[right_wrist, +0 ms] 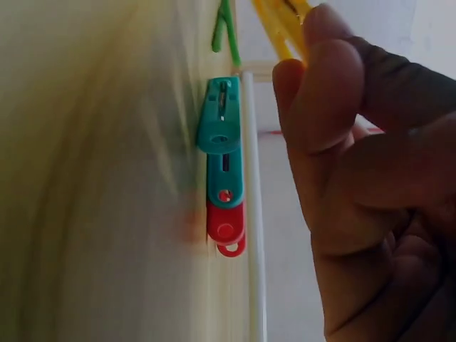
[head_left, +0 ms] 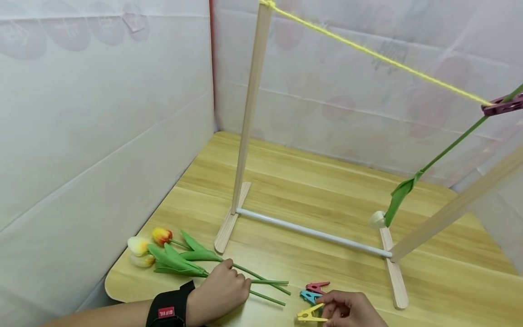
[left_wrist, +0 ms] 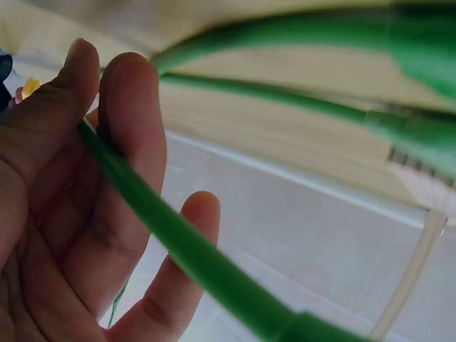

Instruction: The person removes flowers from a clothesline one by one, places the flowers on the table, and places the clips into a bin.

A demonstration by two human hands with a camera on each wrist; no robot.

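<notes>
The left hand is pinching one tulip stem while the right hand is gripping the yellow clothespin, so lifting that stem is likely risking dragging the neighbouring tulips off the table.

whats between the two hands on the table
Green stems, their cut ends pointing toward the right hand, from the left hand; then bare table. Head view.

Head view looks down over the table; wrist views sit close.
</notes>
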